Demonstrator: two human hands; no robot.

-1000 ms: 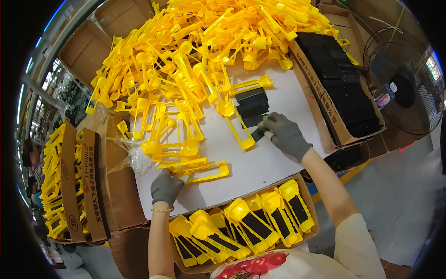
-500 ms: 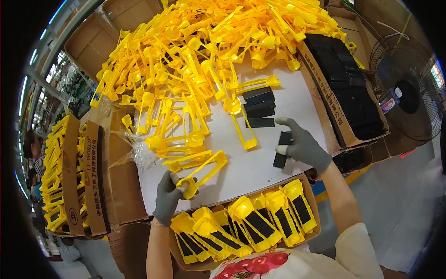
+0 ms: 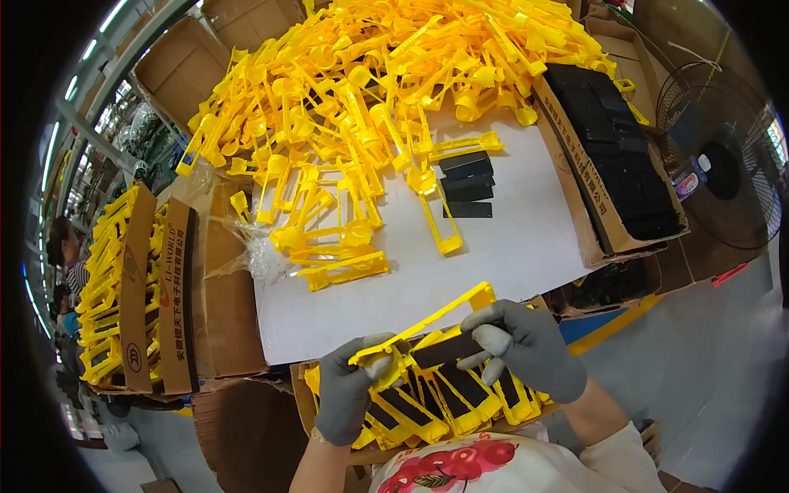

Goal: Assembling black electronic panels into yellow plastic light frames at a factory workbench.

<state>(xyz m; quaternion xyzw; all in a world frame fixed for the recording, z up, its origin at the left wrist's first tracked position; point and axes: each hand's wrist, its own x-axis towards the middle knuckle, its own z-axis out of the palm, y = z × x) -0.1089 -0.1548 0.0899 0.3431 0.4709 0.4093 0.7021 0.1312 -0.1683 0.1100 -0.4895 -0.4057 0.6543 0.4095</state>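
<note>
I am watching both grey-gloved hands working close together just above the near cardboard box of finished yellow-and-black pieces (image 3: 460,403). The left hand (image 3: 349,390) is curling shut around the lower end of a long yellow plastic frame (image 3: 427,324), its fingers wrapped about the rounded end. The right hand (image 3: 526,345) is gripping a flat black rectangular strip (image 3: 448,352), thumb and fingers pinching it against the frame, which is slanting up from the left hand toward the right. Beyond the hands, the white tabletop (image 3: 509,246) is carrying a few more black strips (image 3: 467,185) stacked just ahead of the right hand, and a big heap of loose yellow plastic frames (image 3: 370,90) farther out. Off to the right of the right hand, an open cardboard box of black strips (image 3: 616,156) is sitting.
</note>
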